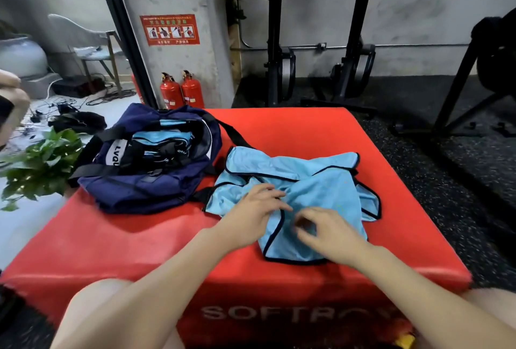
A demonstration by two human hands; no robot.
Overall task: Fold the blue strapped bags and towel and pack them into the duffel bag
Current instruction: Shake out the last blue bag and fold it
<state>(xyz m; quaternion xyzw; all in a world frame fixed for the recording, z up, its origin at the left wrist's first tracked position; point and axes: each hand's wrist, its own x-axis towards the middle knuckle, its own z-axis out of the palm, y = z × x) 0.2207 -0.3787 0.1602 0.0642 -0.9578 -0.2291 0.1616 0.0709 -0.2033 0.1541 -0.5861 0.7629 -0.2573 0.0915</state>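
Note:
A light blue bag (315, 181) with black trim lies crumpled on the red soft box (111, 239), right of centre. My left hand (252, 210) rests on its near left part, fingers spread on the cloth. My right hand (324, 230) hovers over the bag's near edge with blurred, curled fingers; whether it holds cloth is unclear. The navy duffel bag (139, 186) lies open at the box's left, with several folded light blue items (159, 139) inside.
A potted green plant (39, 164) stands left of the box. Two red fire extinguishers (181, 91) stand by a concrete pillar behind. Black gym machines (282, 64) line the back wall. Cables and dark items lie on the floor at far left.

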